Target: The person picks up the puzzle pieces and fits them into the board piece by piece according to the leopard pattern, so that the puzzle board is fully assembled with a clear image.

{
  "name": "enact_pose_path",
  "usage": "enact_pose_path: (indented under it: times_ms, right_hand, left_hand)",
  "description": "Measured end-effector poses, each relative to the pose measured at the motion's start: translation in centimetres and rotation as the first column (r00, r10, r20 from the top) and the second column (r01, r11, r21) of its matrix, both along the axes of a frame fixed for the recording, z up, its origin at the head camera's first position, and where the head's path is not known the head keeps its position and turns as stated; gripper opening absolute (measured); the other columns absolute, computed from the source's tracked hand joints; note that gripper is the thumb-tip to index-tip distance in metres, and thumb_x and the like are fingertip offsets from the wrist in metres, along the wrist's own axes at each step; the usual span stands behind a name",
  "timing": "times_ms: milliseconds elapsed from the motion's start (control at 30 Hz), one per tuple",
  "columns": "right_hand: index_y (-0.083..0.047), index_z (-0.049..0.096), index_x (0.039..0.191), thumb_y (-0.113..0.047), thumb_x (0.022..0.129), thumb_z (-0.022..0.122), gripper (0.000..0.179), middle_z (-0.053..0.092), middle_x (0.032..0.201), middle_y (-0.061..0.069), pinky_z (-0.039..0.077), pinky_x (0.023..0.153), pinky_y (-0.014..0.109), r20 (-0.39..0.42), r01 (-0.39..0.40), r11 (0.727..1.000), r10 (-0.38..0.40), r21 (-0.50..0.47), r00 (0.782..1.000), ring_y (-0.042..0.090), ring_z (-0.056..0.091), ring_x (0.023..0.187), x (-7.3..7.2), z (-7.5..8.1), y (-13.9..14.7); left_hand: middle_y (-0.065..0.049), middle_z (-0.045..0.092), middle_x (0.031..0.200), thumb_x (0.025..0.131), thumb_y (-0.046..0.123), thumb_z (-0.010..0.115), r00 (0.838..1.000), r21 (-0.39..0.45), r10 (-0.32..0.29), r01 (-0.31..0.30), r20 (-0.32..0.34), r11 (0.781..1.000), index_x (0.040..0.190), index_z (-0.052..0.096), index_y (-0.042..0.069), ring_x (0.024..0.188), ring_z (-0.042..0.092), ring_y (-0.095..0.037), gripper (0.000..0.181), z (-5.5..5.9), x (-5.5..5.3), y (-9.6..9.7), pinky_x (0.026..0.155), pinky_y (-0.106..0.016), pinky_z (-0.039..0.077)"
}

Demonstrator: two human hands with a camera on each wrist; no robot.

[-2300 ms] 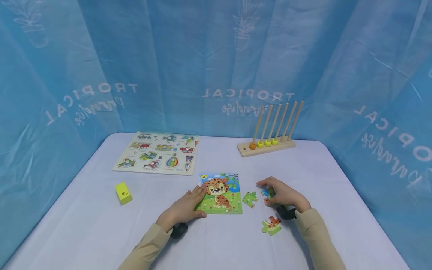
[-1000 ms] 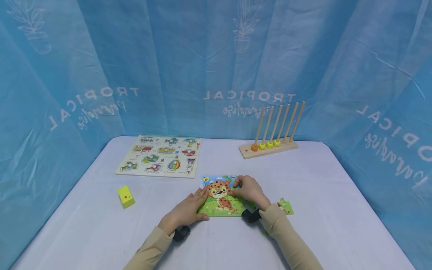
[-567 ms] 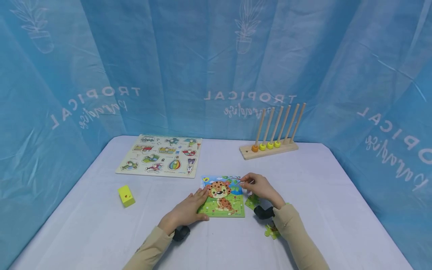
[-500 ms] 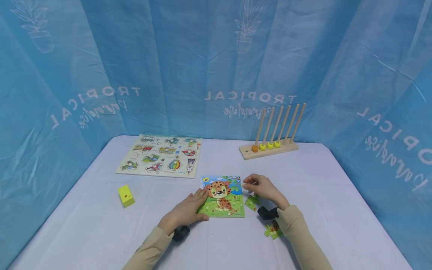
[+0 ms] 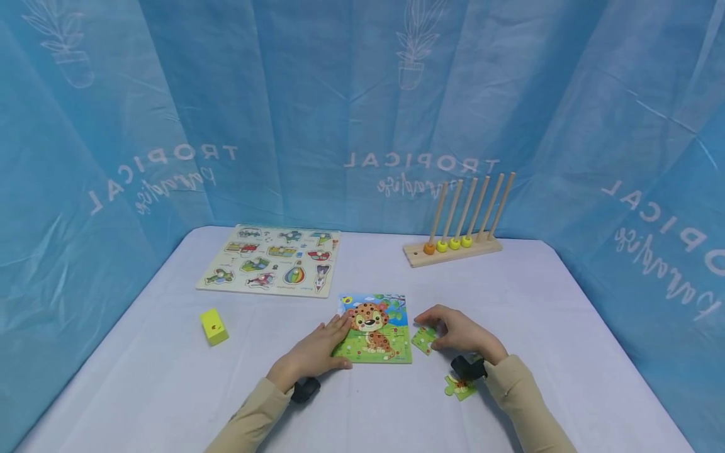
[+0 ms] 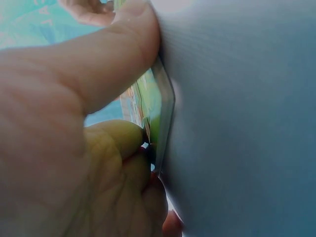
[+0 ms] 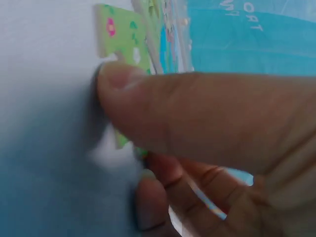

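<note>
A square jigsaw board (image 5: 391,345) with a spotted leopard cub picture lies at the middle of the table. My left hand (image 5: 313,353) rests on its left side, fingers straight, thumb at the near left corner; the board's edge (image 6: 167,106) shows close up in the left wrist view. Just right of the board is a green puzzle piece (image 5: 422,340) with small flowers. My right hand (image 5: 463,332) pinches this piece between thumb and fingers, the thumb (image 7: 128,94) against its edge in the right wrist view. A second green piece (image 5: 461,389) with leopard spots lies near my right wrist, partly covered.
A peg puzzle board (image 5: 269,261) with vehicle shapes lies at the back left. A yellow block (image 5: 214,326) stands at the left. At the back right is a wooden base with upright rods (image 5: 453,250) carrying several beads. A blue curtain (image 5: 362,113) hangs behind the table.
My right hand carried a blue-and-green piece to the board's right side and let go of it. Then it drew back right and down to the green flowered piece. My left hand stayed on the board.
</note>
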State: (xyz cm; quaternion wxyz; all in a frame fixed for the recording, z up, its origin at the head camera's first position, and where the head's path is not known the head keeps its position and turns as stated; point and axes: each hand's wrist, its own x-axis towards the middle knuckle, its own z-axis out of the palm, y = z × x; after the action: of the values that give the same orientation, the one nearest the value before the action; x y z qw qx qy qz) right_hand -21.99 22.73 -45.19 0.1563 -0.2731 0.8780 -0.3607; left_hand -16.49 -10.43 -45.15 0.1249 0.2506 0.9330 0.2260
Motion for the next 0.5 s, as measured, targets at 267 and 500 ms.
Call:
enact_pose_path:
  times_ms: [267,500]
  right_hand:
    - [-0.011,0.067,0.102,-0.008,0.082,0.074,0.021,0.066,0.099,0.003,0.048,0.072,0.03,0.044,0.147,0.982,-0.153,0.118,0.987,0.016,0.055,0.084,-0.5,0.5,-0.7]
    - [-0.004,0.065,0.12,-0.01,0.096,0.058,0.026,0.064,0.104,0.013,0.051,0.061,0.029,0.027,0.126,0.992,-0.125,-0.005,0.992,0.016,0.058,0.07,-1.2,1.6,-2.3]
  left_hand:
    - [-0.018,0.019,0.161,0.088,0.036,0.068,1.0,0.002,0.006,-0.006,0.008,1.0,0.15,0.027,-0.003,0.149,0.019,-0.037,0.084,-0.2,0.0,0.1,0.121,-0.055,0.019]
    - [-0.019,0.021,0.16,0.088,0.037,0.068,1.0,-0.018,0.014,-0.014,0.001,1.0,0.15,0.027,-0.002,0.149,0.019,-0.036,0.084,-0.5,-0.3,0.0,0.122,-0.053,0.019]
